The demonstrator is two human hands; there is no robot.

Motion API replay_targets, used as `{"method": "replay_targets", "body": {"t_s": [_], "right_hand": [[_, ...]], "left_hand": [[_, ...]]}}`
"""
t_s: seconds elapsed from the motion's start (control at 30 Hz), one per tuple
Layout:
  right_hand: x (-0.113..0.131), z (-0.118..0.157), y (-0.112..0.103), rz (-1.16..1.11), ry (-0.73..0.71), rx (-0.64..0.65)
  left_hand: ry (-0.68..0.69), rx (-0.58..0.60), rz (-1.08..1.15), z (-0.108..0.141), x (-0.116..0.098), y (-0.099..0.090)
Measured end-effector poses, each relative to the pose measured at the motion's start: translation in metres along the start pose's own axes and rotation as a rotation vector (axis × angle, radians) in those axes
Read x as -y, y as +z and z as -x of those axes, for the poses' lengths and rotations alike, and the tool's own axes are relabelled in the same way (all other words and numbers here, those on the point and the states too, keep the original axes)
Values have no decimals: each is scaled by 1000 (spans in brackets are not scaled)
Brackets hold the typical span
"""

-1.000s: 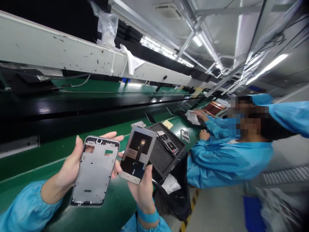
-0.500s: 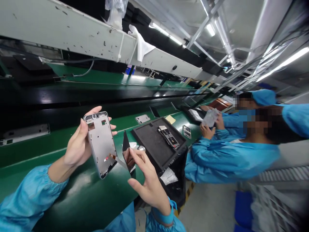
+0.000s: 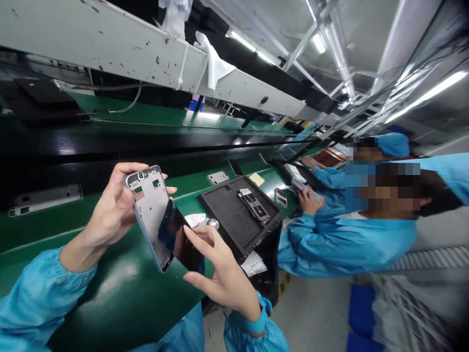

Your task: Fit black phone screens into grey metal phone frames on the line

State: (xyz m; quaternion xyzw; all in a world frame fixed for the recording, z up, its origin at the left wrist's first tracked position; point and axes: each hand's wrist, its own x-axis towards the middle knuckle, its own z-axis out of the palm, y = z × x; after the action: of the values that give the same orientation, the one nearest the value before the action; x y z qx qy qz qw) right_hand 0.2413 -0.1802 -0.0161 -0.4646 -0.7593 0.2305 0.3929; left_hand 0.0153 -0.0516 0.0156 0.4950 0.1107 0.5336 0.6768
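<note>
My left hand (image 3: 116,203) is wrapped round the upper end of a silver phone frame (image 3: 149,208), its flat inner side with small cutouts facing me. A dark, glossy phone screen (image 3: 188,252) is in my right hand (image 3: 220,266), held at its edge by the fingers. The screen tilts across the frame's lower right part and covers it. Whether the two touch there, I cannot tell. Behind the screen, a white cloth-like piece (image 3: 195,220) and a small round metal item (image 3: 212,223) lie on the green bench (image 3: 106,293).
A black tray (image 3: 227,210) holding phone parts (image 3: 254,205) stands to the right. Further frames (image 3: 47,198) (image 3: 218,177) lie along the bench, near a yellow pad (image 3: 257,179). Two co-workers in blue (image 3: 344,239) sit at the right; a black bag (image 3: 269,278) hangs below the tray.
My right hand has turned the screen from nearly edge-on to slanting over the frame's lower part. The ribbon cable between them is now hidden. A co-worker's hands have lowered the thing they hold.
</note>
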Motion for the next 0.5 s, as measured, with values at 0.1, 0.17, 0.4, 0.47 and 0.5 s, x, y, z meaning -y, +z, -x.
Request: {"method": "replay_targets", "body": {"t_s": [0.1,0.17,0.4,0.47,0.5], "right_hand": [[-3,-9,21,-124,7,-90],[-7,-15,38,-252,69,-184],[-20,-24,79,-473,160,-292],[-21,-27,84,-478,175,-314],[-22,-28,85,-464,188,-323]], "left_hand": [[-6,39,-104,2,3,-1],[6,46,-186,2,7,-2],[56,-6,-304,-4,16,1],[38,-30,-316,-5,17,2],[27,-40,-321,-5,17,2]]}}
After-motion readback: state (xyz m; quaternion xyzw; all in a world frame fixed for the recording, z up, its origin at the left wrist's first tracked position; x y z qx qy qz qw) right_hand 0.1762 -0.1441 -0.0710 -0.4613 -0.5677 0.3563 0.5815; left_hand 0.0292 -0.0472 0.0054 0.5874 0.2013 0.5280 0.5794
